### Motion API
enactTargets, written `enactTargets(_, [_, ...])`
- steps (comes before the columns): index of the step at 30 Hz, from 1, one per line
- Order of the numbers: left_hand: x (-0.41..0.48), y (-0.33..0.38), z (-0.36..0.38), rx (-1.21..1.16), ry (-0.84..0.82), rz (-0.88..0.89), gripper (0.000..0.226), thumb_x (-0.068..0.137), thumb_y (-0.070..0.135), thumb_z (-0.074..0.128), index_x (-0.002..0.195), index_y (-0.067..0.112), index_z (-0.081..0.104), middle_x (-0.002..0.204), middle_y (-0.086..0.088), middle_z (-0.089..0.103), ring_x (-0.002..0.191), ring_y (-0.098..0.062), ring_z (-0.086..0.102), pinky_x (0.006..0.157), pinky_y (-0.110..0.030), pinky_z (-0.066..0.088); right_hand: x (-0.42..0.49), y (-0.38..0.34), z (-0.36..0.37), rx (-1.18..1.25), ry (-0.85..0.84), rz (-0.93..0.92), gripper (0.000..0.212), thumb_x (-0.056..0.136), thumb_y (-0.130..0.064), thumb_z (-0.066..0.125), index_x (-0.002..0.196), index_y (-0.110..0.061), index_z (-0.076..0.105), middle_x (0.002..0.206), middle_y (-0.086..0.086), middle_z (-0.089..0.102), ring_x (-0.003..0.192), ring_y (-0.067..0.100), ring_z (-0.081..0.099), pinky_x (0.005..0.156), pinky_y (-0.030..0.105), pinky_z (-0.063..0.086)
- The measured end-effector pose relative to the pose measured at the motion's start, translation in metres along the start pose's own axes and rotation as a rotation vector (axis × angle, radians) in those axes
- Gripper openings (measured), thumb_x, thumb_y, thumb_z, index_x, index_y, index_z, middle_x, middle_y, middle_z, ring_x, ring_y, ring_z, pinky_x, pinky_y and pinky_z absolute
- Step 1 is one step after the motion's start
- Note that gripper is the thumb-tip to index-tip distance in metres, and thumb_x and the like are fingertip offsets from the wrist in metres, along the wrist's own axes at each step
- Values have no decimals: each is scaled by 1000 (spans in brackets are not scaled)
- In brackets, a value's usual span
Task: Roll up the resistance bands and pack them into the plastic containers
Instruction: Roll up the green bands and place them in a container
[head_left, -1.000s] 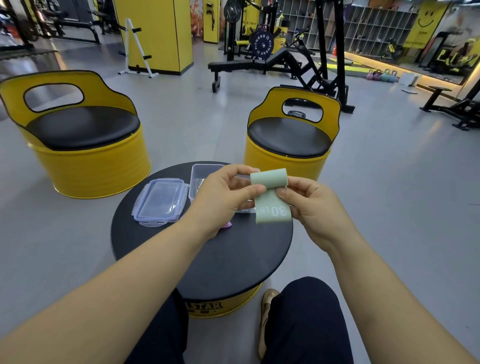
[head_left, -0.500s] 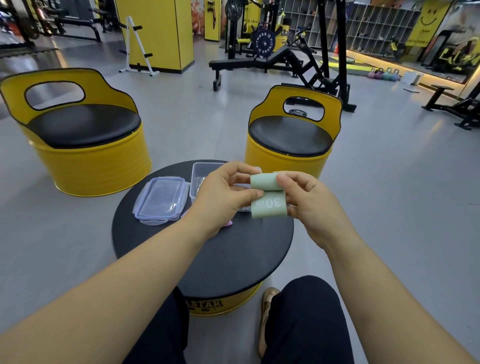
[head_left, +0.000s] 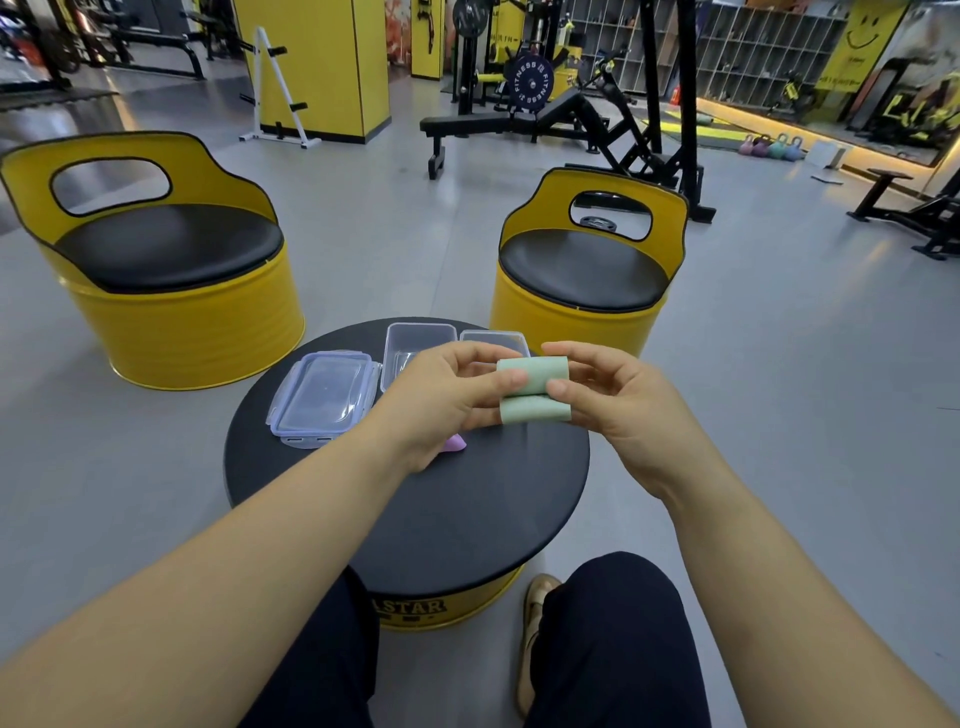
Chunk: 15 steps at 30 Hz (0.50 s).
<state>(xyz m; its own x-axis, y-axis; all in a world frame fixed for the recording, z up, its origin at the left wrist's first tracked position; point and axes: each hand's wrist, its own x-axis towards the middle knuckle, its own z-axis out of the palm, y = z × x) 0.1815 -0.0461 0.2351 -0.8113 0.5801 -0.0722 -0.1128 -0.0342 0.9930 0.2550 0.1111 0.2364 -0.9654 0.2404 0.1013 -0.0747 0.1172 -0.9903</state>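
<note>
Tabletop: round, matte black, on a yellow drum base lettered "STAR".
Band: pale green, rolled at the top with a short strip below; held in the air over the far half of the tabletop, just in front of the tubs.
Left grip: thumb and fingers pinched on the band's left end.
Right grip: thumb and fingers pinched on the band's right end.
Left tub: clear, uncovered, at the far edge of the tabletop, partly hidden by the hand.
Right tub: clear, just beside the first, also at the far edge.
Lid: clear with clip flaps, lying flat at the far-left edge, just beside the left tub.
Purple band: only a tip showing from under the left hand, left of centre.
Seats: two yellow drums with black cushions beyond the tabletop, one to the left, one to the right.
Floor: smooth grey, faintly glossy.
Room: gym, with a black bench, yellow pillars, cubby shelves and kettlebells by the right wall.
</note>
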Motion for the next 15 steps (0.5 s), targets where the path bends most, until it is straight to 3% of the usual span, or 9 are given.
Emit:
enactTargets(2, [-1, 1, 1, 17, 4, 30, 13, 82, 9, 70, 91, 16, 66, 92, -3, 72, 81, -22, 72, 93, -46, 51, 1, -1, -3, 13, -19, 28, 29, 84, -3, 64, 104, -24, 67, 101, 6, 68, 90, 14, 68, 82, 28, 57])
enactTargets(5, [-2, -1, 1, 92, 49, 56, 19, 66, 25, 76, 84, 29, 71, 94, 7, 73, 85, -22, 72, 97, -60, 42, 3, -1, -2, 90, -22, 65, 25, 87, -6, 61, 109, -18, 65, 100, 4, 69, 94, 17, 69, 79, 30, 57])
enactTargets(8, [-3, -2, 3, 122, 85, 81, 26, 57, 31, 77, 81, 37, 70, 95, 13, 71, 89, -27, 70, 94, -65, 42, 4, 2, 4, 112, 16, 99, 25, 88, -18, 60, 112, -12, 61, 96, 3, 70, 86, 16, 70, 73, 30, 58])
enactTargets(11, [-4, -2, 3, 164, 113, 116, 24, 59, 27, 75, 82, 34, 69, 91, 13, 71, 93, -29, 68, 90, -64, 44, 4, 5, 8, 97, 48, 110, 27, 88, -19, 61, 112, -6, 60, 94, 10, 70, 74, 18, 69, 68, 28, 59])
enactTargets(15, [-1, -6, 1, 190, 95, 107, 25, 61, 25, 73, 82, 36, 67, 92, 13, 72, 95, -25, 68, 93, -62, 45, 5, 6, 7, 123, 29, 108, 24, 87, -11, 61, 111, -6, 61, 91, 9, 70, 74, 17, 69, 68, 26, 59])
